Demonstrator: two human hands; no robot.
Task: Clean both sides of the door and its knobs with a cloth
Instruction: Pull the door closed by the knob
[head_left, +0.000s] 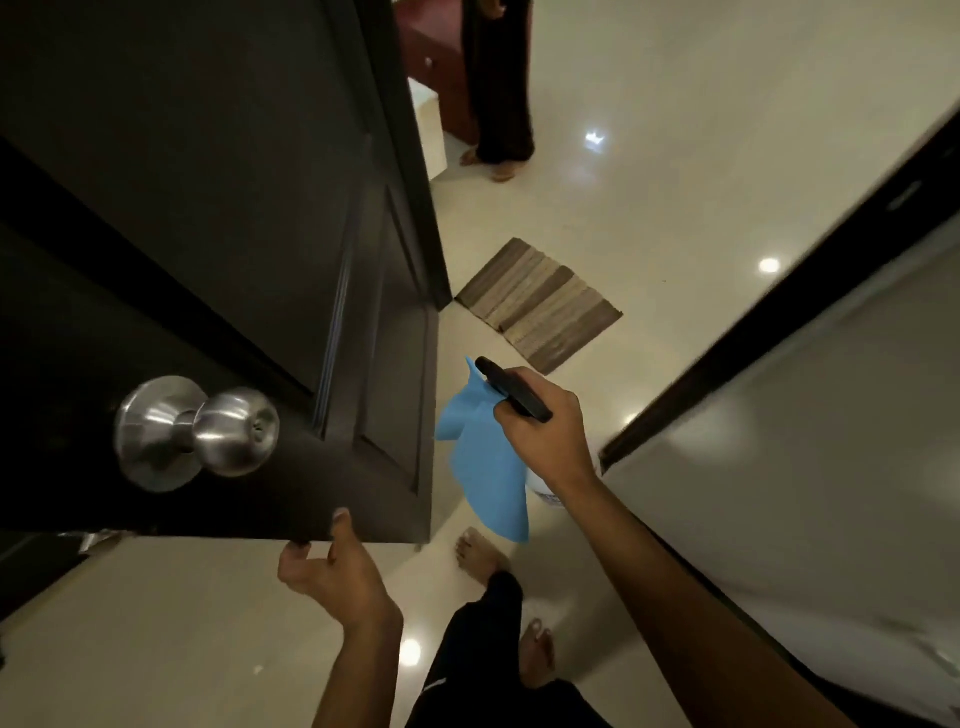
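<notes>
Door (208, 208) edge gripped by left hand (332, 571) fingers; right hand (540, 431) fingers pinch blue cloth (483, 467) and spray trigger (511, 389).

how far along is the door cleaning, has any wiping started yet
Nothing shows as done: no wiped patch can be told on the dark door. In hand: the left hand grips the door's edge, and the right hand holds a blue cloth and a black spray trigger, both off the door. Left, by the look of it: both door faces and the knobs; the steel knob is untouched right now.
</notes>
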